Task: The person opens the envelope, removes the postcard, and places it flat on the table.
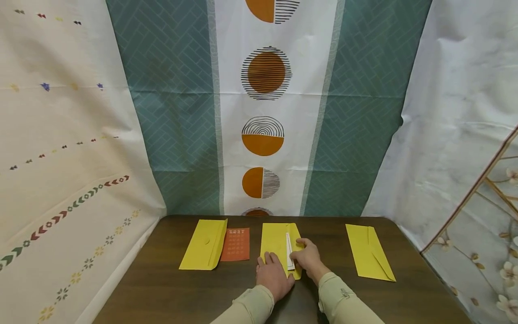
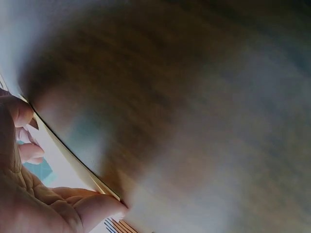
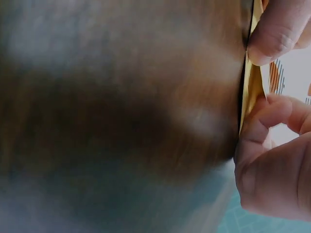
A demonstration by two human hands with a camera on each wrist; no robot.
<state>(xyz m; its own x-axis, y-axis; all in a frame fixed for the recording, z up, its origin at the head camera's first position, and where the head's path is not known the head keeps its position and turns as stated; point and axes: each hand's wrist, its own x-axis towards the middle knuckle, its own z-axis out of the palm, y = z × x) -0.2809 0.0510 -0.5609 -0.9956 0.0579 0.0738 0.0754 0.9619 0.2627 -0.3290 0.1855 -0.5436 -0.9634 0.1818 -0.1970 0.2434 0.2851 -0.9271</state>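
With left hand [image 1: 274, 275] laid palm-down, fingers straight and a little apart, pressing on the near part of the middle envelope [image 1: 272, 238]; reaching with thumb to the near end of its open side. With right hand [image 1: 309, 259] curled at that same open side, pinching the envelope's edge between thumb and bent fingers; cannot tell whether also gripping the white card [image 1: 289, 252]. Can see that card as a narrow upright strip with a thin printed border, lying along the opening; cannot tell how far inside. Reaching in from the near side of the dark table [image 1: 162, 288], in cream sleeves [image 1: 256, 302].

Left of the middle envelope, can find a red card [image 1: 235, 244] with rows of pale print, then a left envelope [image 1: 199, 245], close against it at the flap side. Well apart on the right, can find a right envelope [image 1: 366, 249], lying slantwise, also yellow.

Beyond the table, can see a green-and-white curtain [image 1: 174, 112] with orange circles, between a patterned cream cloth [image 1: 60, 135] at left and a pale flowered cloth [image 1: 449, 157] at right.
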